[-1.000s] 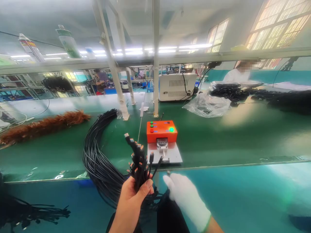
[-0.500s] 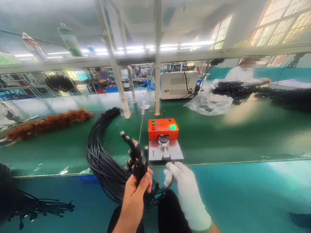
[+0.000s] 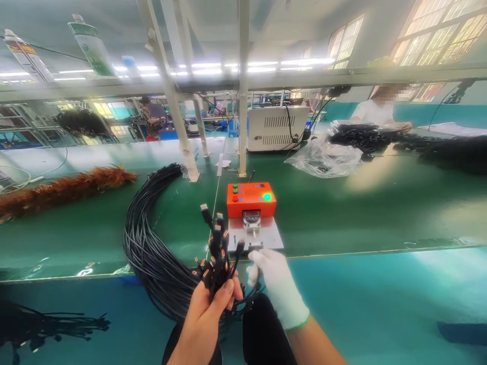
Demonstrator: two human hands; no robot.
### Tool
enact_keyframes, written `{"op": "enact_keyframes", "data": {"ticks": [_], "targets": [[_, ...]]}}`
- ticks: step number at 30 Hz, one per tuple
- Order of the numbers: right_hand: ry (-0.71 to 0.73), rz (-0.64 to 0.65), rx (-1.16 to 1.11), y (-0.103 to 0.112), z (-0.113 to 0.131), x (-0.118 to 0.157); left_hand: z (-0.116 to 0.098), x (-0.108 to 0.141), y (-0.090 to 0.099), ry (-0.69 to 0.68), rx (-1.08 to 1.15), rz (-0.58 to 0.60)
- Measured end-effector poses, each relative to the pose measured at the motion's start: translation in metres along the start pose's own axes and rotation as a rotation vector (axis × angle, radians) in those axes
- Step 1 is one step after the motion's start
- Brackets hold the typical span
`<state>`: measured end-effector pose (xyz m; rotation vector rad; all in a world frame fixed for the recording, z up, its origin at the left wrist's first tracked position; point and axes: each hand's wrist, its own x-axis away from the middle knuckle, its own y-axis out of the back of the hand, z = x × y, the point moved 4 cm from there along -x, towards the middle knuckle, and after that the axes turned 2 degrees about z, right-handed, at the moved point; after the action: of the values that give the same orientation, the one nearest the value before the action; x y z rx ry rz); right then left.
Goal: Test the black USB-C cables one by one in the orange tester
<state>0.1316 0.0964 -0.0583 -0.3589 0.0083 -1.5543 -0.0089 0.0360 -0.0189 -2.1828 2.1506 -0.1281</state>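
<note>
In front of the orange box (image 3: 251, 200), the left hand (image 3: 215, 299) gripped black cables (image 3: 217, 266), the right hand (image 3: 273, 276) a single cable (image 3: 259, 278).

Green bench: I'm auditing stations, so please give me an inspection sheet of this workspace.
Surface: green bench, glossy, with reflections.
Job's things: orange box, green light lit; metal plate before it; connectors in hand.
Clutter: brown fluffy strip, left; clear plastic bag, behind right.
Hands: left hand holds connectors; gloved right hand by the plate's front edge, grip hidden.
Cables: black cable bundle curves over the bench's front edge; second bundle, lower left.
Surroundings: white vented cabinet, co-worker behind.
</note>
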Motion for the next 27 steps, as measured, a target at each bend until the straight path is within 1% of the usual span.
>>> {"op": "enact_keyframes", "data": {"ticks": [3, 7, 9, 12, 14, 15, 16, 17, 18, 20, 21, 22, 23, 24, 27], "targets": [[-0.012, 0.004, -0.021, 0.000, 0.001, -0.001, -0.003, 0.001, 0.000, -0.002, 0.087, -0.009], [-0.040, -0.004, -0.016, -0.001, 0.000, -0.003, -0.005, 0.002, 0.002, 0.037, 0.174, -0.050], [-0.033, -0.009, -0.010, -0.001, 0.000, -0.005, -0.003, 0.001, 0.003, 0.045, 0.159, -0.068], [-0.018, -0.010, -0.004, -0.002, -0.001, -0.007, -0.001, -0.003, 0.001, 0.037, 0.111, -0.035], [-0.035, 0.019, 0.028, -0.001, -0.002, -0.007, 0.000, -0.004, 0.000, 0.049, 0.114, -0.037], [-0.046, 0.055, 0.072, 0.001, -0.003, -0.005, 0.000, -0.005, 0.000, 0.062, 0.130, -0.054], [-0.053, 0.086, 0.155, 0.003, -0.003, -0.003, -0.001, -0.006, 0.000, 0.072, 0.148, -0.077], [-0.051, 0.100, 0.287, 0.008, -0.002, 0.000, -0.002, -0.006, -0.001, 0.079, 0.164, -0.097], [-0.037, 0.077, 0.464, 0.014, -0.001, 0.003, -0.004, -0.006, -0.002, 0.084, 0.172, -0.099], [0.011, -0.070, 0.847, 0.029, 0.007, 0.013, -0.006, -0.006, -0.004, 0.078, 0.168, -0.090], [0.039, -0.155, 0.972, 0.035, 0.013, 0.018, -0.007, -0.007, -0.005, 0.070, 0.158, -0.079], [0.077, -0.214, 1.010, 0.037, 0.020, 0.025, -0.007, -0.007, -0.006, 0.060, 0.143, -0.067], [0.116, -0.226, 0.953, 0.037, 0.026, 0.031, -0.006, -0.008, -0.007, 0.051, 0.125, -0.054], [0.158, -0.194, 0.826, 0.033, 0.032, 0.036, -0.004, -0.009, -0.007, 0.044, 0.107, -0.038], [0.279, -0.006, 0.366, 0.010, 0.047, 0.049, 0.004, -0.011, -0.009, 0.047, 0.060, 0.011]]}}
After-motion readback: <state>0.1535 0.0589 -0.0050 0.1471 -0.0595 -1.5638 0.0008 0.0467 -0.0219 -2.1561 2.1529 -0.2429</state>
